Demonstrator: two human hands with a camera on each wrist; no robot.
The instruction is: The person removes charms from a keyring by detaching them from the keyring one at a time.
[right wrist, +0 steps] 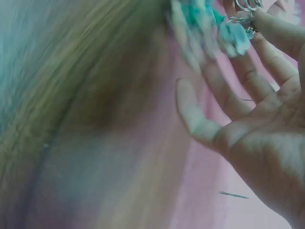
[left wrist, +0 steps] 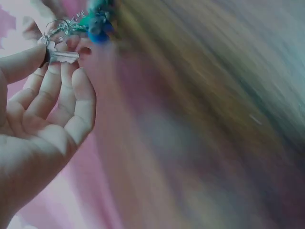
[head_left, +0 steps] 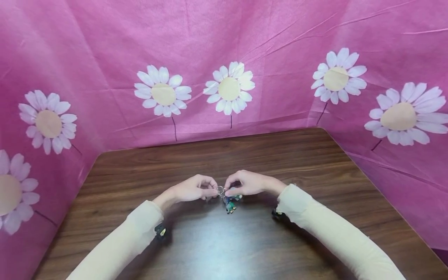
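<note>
Both hands meet over the middle of the table on a keychain with a metal split ring (head_left: 220,190). My left hand (head_left: 196,188) pinches a silver key (left wrist: 65,56) between thumb and fingers, its toothed blade pointing out past the fingertips. From the other side, my right hand (head_left: 251,182) grips the keychain where its short chain (right wrist: 240,20) meets the ring. Small green and blue figure charms (head_left: 230,206) dangle below the right fingers. In the right wrist view a pale teal charm (right wrist: 234,38) hangs against those fingers.
The brown wood-grain table (head_left: 217,249) spreads out under both forearms. A pink cloth (head_left: 196,35) printed with white daisies rises behind it and along both sides. Each sleeve has a small dark device (head_left: 160,230) at the wrist.
</note>
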